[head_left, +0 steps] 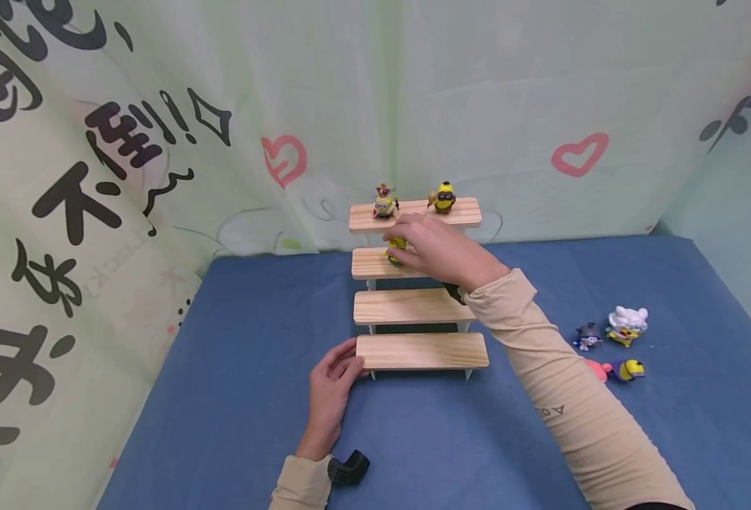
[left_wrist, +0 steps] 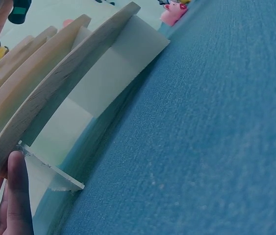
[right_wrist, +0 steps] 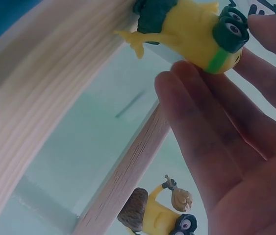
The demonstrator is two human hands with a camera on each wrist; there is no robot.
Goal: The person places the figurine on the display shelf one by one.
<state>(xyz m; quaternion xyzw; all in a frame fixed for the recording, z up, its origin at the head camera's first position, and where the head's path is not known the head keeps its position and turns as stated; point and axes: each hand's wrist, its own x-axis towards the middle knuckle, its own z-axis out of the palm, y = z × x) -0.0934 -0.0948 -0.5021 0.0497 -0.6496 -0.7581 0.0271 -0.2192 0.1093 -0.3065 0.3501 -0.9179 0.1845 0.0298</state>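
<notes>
A stepped wooden display rack (head_left: 421,307) with pale shelves on white supports stands on the blue cloth. My right hand (head_left: 436,244) pinches a yellow minion figurine (right_wrist: 191,32) with green goggles and a green bottom, its base at the left part of the second shelf from the top. On the top shelf stand a minion figurine with a red crown (head_left: 384,202) and a brown-bottomed minion figurine (head_left: 443,198). My left hand (head_left: 332,386) grips the left end of the lowest shelf, thumb and fingers on either side of the board (left_wrist: 54,81).
To the right on the cloth lie a white-hatted figurine (head_left: 627,324), a small grey figurine (head_left: 586,336), a purple-and-yellow figurine (head_left: 628,370) and a pink figurine (head_left: 599,368), partly behind my right sleeve. A printed curtain (head_left: 452,106) hangs behind the rack.
</notes>
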